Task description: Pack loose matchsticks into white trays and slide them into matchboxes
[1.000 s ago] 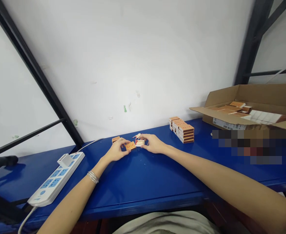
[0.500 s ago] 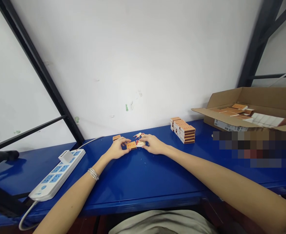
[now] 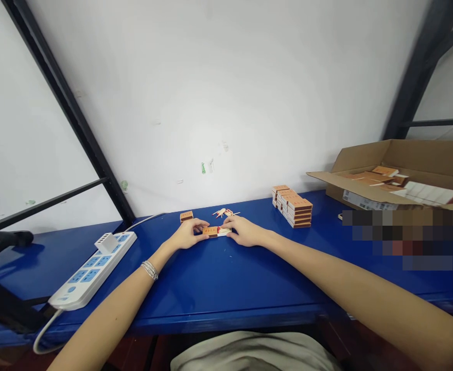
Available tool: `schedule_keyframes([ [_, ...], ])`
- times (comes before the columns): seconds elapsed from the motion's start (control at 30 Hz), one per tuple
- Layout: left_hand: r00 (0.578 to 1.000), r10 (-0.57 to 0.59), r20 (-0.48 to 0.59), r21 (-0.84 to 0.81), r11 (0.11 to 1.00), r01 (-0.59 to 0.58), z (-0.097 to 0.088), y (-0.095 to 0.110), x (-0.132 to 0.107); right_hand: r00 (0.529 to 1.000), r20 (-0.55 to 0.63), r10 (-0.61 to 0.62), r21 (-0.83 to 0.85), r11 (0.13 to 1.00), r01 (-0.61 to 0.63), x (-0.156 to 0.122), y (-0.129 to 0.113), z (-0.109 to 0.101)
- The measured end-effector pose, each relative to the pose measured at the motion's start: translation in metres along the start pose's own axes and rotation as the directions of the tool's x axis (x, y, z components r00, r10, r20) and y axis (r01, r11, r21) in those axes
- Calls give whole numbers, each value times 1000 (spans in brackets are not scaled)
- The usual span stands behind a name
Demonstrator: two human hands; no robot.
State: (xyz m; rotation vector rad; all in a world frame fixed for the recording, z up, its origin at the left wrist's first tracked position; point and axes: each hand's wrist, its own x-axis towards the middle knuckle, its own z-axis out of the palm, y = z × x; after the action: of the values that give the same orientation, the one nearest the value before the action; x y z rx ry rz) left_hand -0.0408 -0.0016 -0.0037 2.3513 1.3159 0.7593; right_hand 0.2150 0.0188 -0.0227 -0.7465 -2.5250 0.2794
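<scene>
Both my hands meet at the middle of the blue table (image 3: 226,288) round one small orange matchbox (image 3: 211,231). My left hand (image 3: 188,234) pinches the orange sleeve. My right hand (image 3: 245,232) grips the white inner tray (image 3: 223,231), which sticks out a little to the right of the sleeve and shows red match heads. Just behind the hands lies a small heap of loose matches (image 3: 223,212). A single shut matchbox (image 3: 187,216) lies behind my left hand.
Stacks of matchboxes (image 3: 294,206) stand to the right of my hands. An open cardboard box (image 3: 400,175) with more packs sits at the far right. A white and blue power strip (image 3: 93,268) lies at the left. Black frame bars rise on both sides.
The tray has gone further into the sleeve, and the matchbox now lies lower and flatter near the table. The view has shifted slightly.
</scene>
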Motion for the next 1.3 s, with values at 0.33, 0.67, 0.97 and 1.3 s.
schedule_keyframes([
  [0.33, 998, -48, 45, -83, 995, 52, -1, -2, 0, 1000, 1, -2, 90, 996, 2, -1, 1, -3],
  [0.67, 998, -41, 44, -91, 995, 45, -1, 0, 1, 999, 40, -14, -105, 994, 18, -3, -10, -1],
  [0.97, 998, -15, 57, -97, 995, 20, 1, 0, 1, 996, 86, 20, -284, 959, 5, -5, -24, 4],
  [1.3, 998, -11, 59, -126, 992, 18, 1, 3, -1, 998, 70, 7, -250, 968, 11, -5, -21, 4],
])
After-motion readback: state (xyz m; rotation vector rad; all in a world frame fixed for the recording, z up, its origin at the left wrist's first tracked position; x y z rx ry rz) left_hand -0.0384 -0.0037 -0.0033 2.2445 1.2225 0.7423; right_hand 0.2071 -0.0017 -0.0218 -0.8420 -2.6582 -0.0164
